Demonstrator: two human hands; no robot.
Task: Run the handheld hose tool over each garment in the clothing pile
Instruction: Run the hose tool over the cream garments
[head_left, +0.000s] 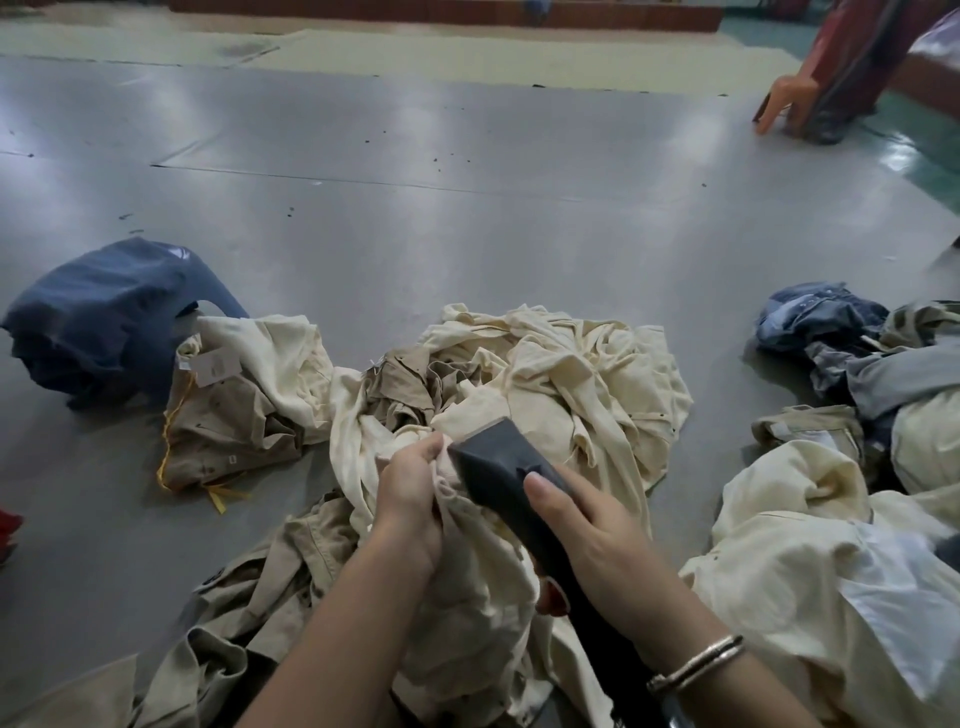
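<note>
Right hand (597, 530) grasps hose tool (498, 467) | left hand (410, 493) clutches cream garment (467, 597) | blue garment (104, 317) apart

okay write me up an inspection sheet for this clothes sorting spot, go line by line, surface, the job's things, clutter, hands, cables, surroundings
Surface: grey glossy floor, dark specks.
Job's things: dark grey handheld hose tool against cream crumpled garment; cream and khaki clothing pile behind.
Clutter: navy blue garment left; mixed denim and cream heap right.
Hands: left hand grips the cream garment; right hand, silver bangle on wrist, holds the tool.
Cables: nothing seen.
Surroundings: orange plastic chair far right.
</note>
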